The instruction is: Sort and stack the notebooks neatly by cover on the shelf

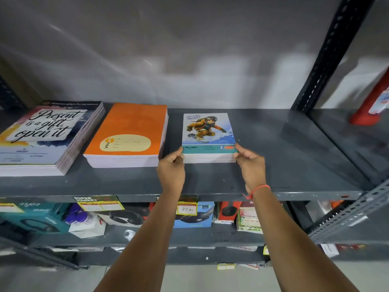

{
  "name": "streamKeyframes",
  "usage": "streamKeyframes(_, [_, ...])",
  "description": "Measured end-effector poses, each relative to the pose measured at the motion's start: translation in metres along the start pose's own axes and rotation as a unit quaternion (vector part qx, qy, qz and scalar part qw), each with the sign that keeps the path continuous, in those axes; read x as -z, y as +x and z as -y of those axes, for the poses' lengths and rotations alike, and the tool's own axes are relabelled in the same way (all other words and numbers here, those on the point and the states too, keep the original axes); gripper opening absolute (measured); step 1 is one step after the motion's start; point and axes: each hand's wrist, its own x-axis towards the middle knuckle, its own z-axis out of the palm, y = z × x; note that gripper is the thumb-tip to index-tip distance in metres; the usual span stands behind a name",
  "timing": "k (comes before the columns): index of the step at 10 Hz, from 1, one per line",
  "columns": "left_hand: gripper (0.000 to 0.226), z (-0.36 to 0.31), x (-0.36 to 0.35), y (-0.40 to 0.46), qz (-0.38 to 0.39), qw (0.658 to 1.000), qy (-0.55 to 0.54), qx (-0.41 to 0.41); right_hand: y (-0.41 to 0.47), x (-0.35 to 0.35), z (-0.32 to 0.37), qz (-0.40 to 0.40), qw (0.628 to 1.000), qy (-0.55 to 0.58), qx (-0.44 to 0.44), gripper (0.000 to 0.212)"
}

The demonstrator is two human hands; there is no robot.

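Three stacks of notebooks lie on the dark grey metal shelf [284,165]. At the left is a stack with a "Present is a gift, open it" cover [40,135]. In the middle sits an orange-covered stack [130,133]. To its right is a smaller stack with a snowboarder cover [208,133]. My left hand [171,167] grips that stack's near left corner. Its near right corner is held by my right hand [250,165], whose wrist carries a red thread. The stack rests flat on the shelf.
A slotted upright post [330,51] stands at the back right, with a red item [372,102] leaning beyond it. The shelf below holds boxed goods and price tags [187,208]. A white wall lies behind the shelf. Bare shelf surface extends right of the snowboarder stack.
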Motion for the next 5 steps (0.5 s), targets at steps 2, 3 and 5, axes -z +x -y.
streamKeyframes(2, [0.028, 0.002, 0.0, 0.003, 0.009, 1.0, -0.016, -0.008, 0.002, -0.002, -0.002, -0.01, 1.0, -0.001, 0.011, 0.035])
streamKeyframes(3, [0.028, 0.004, 0.001, 0.002, 0.011, 1.0, -0.017, -0.012, 0.0, -0.002, -0.004, -0.009, 1.0, -0.006, 0.012, 0.034])
streamKeyframes(5, [0.036, -0.008, 0.02, -0.006, 0.085, 0.988, 0.114, -0.051, -0.028, -0.004, -0.001, -0.06, 0.991, -0.112, 0.051, 0.038])
